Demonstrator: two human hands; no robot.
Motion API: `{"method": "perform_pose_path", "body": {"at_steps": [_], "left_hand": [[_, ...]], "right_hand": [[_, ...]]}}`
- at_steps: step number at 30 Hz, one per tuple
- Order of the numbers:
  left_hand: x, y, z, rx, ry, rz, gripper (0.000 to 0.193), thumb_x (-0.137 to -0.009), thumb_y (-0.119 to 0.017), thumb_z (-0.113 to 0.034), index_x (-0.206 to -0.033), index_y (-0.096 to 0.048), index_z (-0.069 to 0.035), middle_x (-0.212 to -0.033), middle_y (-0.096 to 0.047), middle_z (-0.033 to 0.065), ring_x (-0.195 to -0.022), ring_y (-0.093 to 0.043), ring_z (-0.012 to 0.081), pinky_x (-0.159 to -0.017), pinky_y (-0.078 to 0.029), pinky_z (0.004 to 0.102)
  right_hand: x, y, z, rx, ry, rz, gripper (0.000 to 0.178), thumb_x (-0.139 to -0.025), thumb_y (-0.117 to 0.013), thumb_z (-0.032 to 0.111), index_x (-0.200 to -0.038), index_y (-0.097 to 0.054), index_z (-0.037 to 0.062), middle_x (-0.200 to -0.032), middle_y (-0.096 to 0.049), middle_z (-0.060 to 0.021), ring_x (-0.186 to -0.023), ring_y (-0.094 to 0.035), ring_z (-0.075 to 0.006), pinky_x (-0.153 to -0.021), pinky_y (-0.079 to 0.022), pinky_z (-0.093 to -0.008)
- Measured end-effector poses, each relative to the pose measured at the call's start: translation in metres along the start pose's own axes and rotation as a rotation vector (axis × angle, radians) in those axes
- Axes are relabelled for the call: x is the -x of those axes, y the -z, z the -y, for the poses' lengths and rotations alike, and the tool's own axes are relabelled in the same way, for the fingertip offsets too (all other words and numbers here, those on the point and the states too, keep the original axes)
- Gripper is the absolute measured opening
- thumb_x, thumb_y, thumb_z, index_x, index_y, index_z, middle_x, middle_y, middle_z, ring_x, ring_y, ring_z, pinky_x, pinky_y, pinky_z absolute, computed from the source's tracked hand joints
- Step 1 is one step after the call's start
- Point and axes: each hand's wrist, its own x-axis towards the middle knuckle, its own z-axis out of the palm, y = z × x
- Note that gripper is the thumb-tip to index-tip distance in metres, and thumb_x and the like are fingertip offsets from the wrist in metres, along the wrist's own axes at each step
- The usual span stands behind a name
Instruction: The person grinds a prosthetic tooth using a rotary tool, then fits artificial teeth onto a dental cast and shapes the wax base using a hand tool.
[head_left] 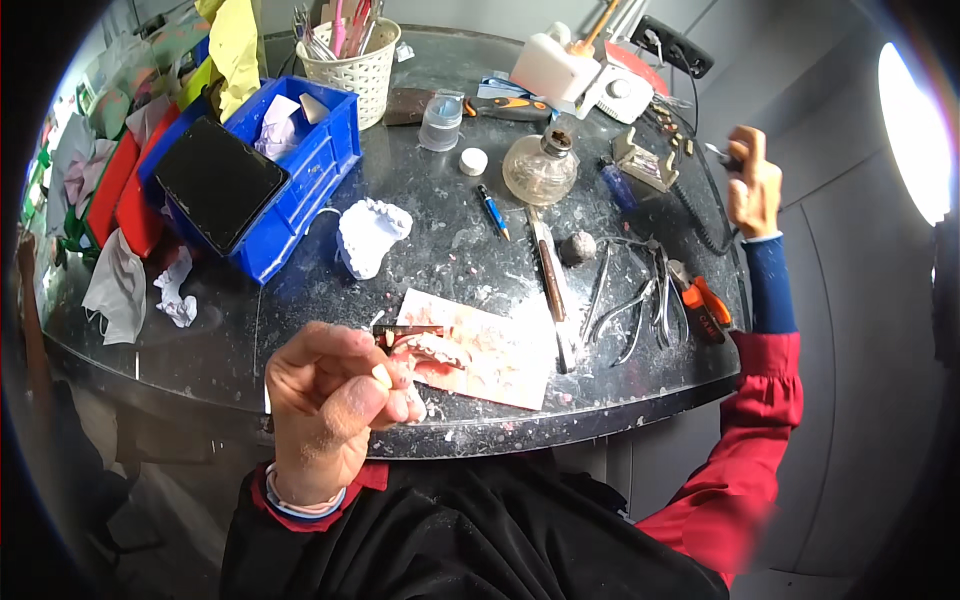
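My left hand [325, 405] is raised at the table's front edge. Its thumb and fingers pinch a small cream-coloured artificial tooth [381, 375]. Just beyond the fingertips, a pink wax denture base with a row of teeth [435, 350] rests on a pale, pink-smeared slab [500, 350]. A brown-handled tool [410, 330] lies beside it, partly hidden by my fingers. At the far right, my right hand [757, 190] is lifted above the table's edge, fingers closed around a small dark tool [733, 162] with a pale tip. Its exact kind is not clear.
A glass spirit burner [540, 170] stands mid-table, with a wax knife [548, 280] in front. Pliers [660, 300] and orange-handled cutters [705, 300] lie right. A white plaster cast [370, 237], blue bin [300, 200] with a phone [220, 183], and tool basket [355, 75] are left.
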Motion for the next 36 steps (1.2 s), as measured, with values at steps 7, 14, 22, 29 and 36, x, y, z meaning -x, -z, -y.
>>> {"method": "perform_pose_path", "body": {"at_steps": [7,14,22,29,36], "left_hand": [[0.001,-0.016,0.000,-0.012,0.042,-0.102,0.025,-0.080,-0.054,-0.004,-0.104,-0.048,-0.001,-0.072,-0.053,0.0075,-0.061,-0.053,0.0104,-0.057,-0.055,0.0249],[0.005,-0.016,-0.008,0.137,0.141,-0.055,0.045,-0.074,-0.057,0.007,-0.116,-0.041,0.002,-0.085,-0.062,0.0124,-0.070,-0.062,0.0145,-0.064,-0.054,0.0251],[0.006,-0.004,-0.008,0.054,0.146,-0.086,0.052,-0.075,-0.057,0.004,-0.118,-0.028,0.002,-0.073,-0.058,0.0148,-0.062,-0.058,0.0165,-0.061,-0.055,0.0325],[0.023,0.007,-0.006,0.031,0.235,0.145,0.038,-0.072,-0.061,0.009,-0.096,-0.035,-0.002,-0.081,-0.062,0.0172,-0.078,-0.062,0.0177,-0.066,-0.051,0.0249],[0.040,0.011,0.004,-0.155,0.354,0.170,0.038,-0.068,-0.064,0.010,-0.091,-0.037,-0.001,-0.070,-0.060,0.0201,-0.068,-0.062,0.0190,-0.057,-0.051,0.0260]], "right_hand": [[-0.025,-0.093,-0.024,-0.053,0.039,0.156,0.049,-0.067,-0.039,0.020,-0.114,-0.034,0.0070,-0.074,-0.058,-0.0231,-0.067,-0.055,-0.0412,-0.065,-0.042,-0.0463],[-0.009,-0.132,-0.036,-0.184,-0.016,0.271,0.064,-0.066,-0.039,0.021,-0.127,-0.025,0.0090,-0.067,-0.052,-0.0204,-0.067,-0.052,-0.0392,-0.065,-0.039,-0.0456],[-0.032,-0.032,0.033,-0.215,-0.179,-0.106,0.011,-0.080,-0.048,0.007,-0.087,-0.054,-0.0001,-0.079,-0.055,-0.0053,-0.065,-0.047,-0.0108,-0.061,-0.039,-0.0244],[-0.005,0.015,0.249,-1.336,0.181,0.549,0.027,-0.063,-0.075,0.015,-0.083,-0.065,-0.0005,-0.072,-0.059,-0.0096,-0.067,-0.059,-0.0188,-0.056,-0.049,-0.0267],[0.027,0.005,0.257,-1.593,0.151,0.694,0.019,-0.072,-0.062,0.001,-0.090,-0.062,-0.0040,-0.081,-0.055,-0.0116,-0.068,-0.058,-0.0199,-0.056,-0.047,-0.0260]]}}
